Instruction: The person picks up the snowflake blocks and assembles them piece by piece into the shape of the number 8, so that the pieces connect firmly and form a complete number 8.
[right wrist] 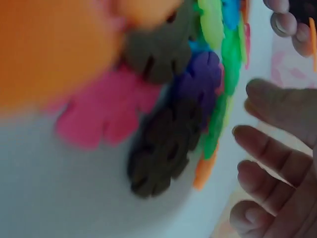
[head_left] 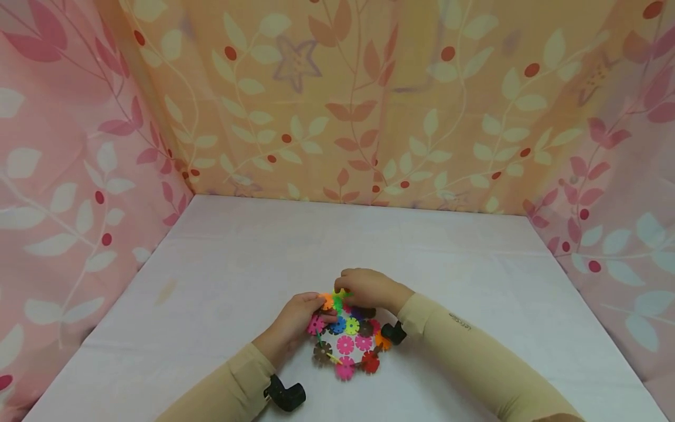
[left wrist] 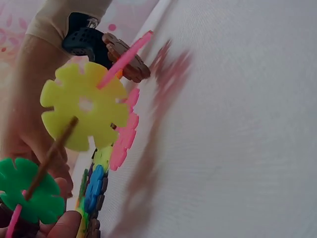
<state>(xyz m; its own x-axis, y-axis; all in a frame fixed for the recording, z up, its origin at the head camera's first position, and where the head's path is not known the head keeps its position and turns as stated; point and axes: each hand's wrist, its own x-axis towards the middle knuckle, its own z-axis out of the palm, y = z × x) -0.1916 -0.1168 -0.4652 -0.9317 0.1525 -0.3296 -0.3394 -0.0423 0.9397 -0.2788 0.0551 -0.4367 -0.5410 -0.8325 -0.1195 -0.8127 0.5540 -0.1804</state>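
Note:
A ring of colourful notched plastic flower discs (head_left: 345,368), interlocked edge to edge, lies on the white tabletop. At its far left my left hand (head_left: 295,319) grips the ring, near an orange disc (head_left: 327,301) and a pink disc (head_left: 316,324). Seen from the left wrist, its fingertips (left wrist: 64,225) sit behind a green disc (left wrist: 29,191), linked by a brown disc on edge to a yellow disc (left wrist: 81,106). My right hand (head_left: 371,288) hovers over the ring's far side; in the right wrist view its thumb and fingers are spread beside green discs (right wrist: 230,59), nothing between them.
Within the ring are pink discs (head_left: 345,344), a blue disc (head_left: 338,325) and a yellow-green disc (head_left: 351,326). Black wrist cameras (head_left: 285,394) jut from both sleeves. Leaf-patterned cloth walls (head_left: 337,117) enclose the white table (head_left: 237,246) at the back and sides.

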